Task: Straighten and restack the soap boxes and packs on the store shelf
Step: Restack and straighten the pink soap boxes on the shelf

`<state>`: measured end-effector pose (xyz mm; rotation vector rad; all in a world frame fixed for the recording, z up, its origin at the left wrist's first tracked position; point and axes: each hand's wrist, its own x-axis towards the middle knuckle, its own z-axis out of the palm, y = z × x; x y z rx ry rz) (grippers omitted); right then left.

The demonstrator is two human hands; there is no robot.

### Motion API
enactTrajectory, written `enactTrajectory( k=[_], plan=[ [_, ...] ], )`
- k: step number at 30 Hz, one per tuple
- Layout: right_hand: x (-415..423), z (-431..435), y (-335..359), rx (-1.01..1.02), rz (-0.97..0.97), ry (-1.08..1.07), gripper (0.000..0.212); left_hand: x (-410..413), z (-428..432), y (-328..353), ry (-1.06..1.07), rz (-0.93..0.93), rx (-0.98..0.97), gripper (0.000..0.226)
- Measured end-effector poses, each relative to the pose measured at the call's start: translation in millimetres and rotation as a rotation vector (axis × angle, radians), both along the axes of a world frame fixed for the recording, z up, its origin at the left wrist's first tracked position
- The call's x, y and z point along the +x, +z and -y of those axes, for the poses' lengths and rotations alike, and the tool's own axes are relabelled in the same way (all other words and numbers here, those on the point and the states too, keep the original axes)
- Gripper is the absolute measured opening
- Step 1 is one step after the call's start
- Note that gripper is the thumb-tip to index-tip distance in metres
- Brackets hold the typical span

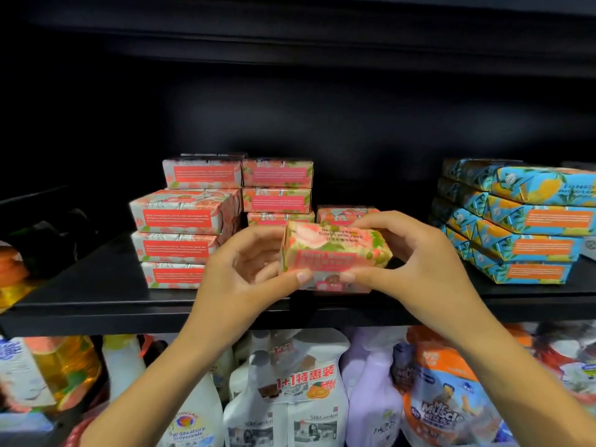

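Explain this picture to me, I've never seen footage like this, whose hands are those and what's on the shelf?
This is one picture from a wide-angle camera worn on a person's head, looking forward and down. No robot here: the two bare hands are the wearer's own. The left hand and right hand together hold one pink soap box just above the black shelf. Behind it stand stacks of matching pink boxes, some a little askew. To the right sits a leaning stack of blue packs. On the level below are cleaning bottles and refill pouches. The person seems to be tidying the soap.
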<state>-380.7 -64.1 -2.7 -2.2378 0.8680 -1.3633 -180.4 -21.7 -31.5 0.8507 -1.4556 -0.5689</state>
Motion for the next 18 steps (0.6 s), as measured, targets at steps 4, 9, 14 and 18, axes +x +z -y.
enactTrajectory(
  k=[4, 9, 14, 18],
  plan=[
    [7, -5, -11, -0.390, -0.027, -0.065, 0.034, 4, 2, 6, -0.025, 0.052, 0.100, 0.053],
    [8, -4, -18, -0.588, -0.077, -0.078, 0.032, 8, 3, 14, -0.097, 0.180, 0.147, 0.053],
    [3, -2, -14, -0.374, -0.271, 0.005, 0.076, 10, 1, 11, 0.076, 0.244, -0.039, 0.065],
    [6, -1, -8, -0.094, -0.157, -0.026, 0.098, 9, 0, 7, 0.100, 0.328, -0.151, 0.067]
  ],
)
